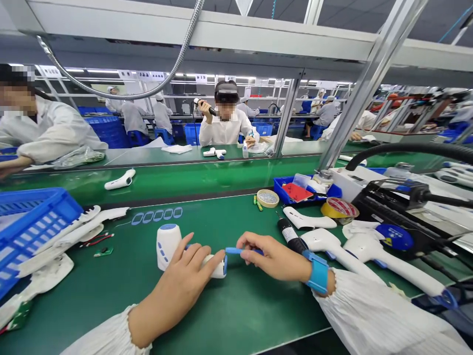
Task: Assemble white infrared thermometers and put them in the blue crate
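Note:
A white handheld device (pixel 168 245) with blue buttons lies on the green mat in front of me. My left hand (pixel 186 273) lies over its handle and holds it down, fingers wrapped on it. My right hand (pixel 271 256), with a blue wrist strap (pixel 318 272), pinches a small blue strip (pixel 236 251) at the handle's end. A row of blue oval parts (pixel 157 216) lies just beyond the device.
A blue crate (pixel 33 222) and white shell halves (pixel 79 227) are at the left. At the right lie a black marker (pixel 290 234), white device bodies (pixel 388 261), tape rolls (pixel 340 208), a blue tray (pixel 306 192) and a black fixture (pixel 399 207). Other workers sit across the conveyor.

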Demonstrator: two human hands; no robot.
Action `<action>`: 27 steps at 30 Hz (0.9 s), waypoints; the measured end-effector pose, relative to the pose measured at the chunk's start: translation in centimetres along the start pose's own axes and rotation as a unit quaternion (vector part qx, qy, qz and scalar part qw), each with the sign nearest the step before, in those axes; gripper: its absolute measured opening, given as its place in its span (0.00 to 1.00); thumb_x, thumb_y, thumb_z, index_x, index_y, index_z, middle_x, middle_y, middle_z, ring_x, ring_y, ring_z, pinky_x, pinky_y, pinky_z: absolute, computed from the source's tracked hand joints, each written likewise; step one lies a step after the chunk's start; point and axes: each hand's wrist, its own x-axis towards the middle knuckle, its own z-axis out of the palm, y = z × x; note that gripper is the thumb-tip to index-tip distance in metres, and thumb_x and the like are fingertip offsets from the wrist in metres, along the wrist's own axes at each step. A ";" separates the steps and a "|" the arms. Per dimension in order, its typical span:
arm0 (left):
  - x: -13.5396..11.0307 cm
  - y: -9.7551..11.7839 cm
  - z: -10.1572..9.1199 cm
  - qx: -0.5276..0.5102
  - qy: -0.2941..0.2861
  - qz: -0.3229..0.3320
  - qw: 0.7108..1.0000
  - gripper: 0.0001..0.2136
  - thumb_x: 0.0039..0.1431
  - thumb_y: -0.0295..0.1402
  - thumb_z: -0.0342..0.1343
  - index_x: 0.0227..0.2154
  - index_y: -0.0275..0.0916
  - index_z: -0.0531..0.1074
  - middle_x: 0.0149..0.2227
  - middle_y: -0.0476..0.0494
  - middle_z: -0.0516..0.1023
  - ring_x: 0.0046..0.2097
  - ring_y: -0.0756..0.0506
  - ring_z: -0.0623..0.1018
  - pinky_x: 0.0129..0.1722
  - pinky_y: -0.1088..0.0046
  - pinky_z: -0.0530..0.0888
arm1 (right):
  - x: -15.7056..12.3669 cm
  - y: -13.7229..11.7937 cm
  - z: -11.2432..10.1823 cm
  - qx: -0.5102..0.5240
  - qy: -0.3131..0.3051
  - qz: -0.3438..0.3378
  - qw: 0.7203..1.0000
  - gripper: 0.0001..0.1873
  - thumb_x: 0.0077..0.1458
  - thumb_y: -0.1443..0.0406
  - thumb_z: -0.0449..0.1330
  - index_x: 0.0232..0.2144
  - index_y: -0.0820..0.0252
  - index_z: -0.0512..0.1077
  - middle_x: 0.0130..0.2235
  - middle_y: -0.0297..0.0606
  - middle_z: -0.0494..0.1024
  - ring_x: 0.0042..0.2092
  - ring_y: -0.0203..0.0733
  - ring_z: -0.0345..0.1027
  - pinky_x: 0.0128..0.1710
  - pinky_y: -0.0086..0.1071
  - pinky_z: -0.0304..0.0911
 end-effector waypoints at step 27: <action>1.1 -0.6 0.4 -0.264 -0.187 -0.063 0.944 0.19 0.57 0.39 0.50 0.51 0.43 0.61 0.41 0.42 0.71 0.44 0.42 0.69 0.53 0.56 0.60 | 2.8 -0.1 2.2 0.024 -0.124 0.123 0.984 0.08 0.50 0.70 0.52 0.27 0.63 0.72 0.19 0.29 0.66 0.17 0.28 0.56 0.18 0.22 0.50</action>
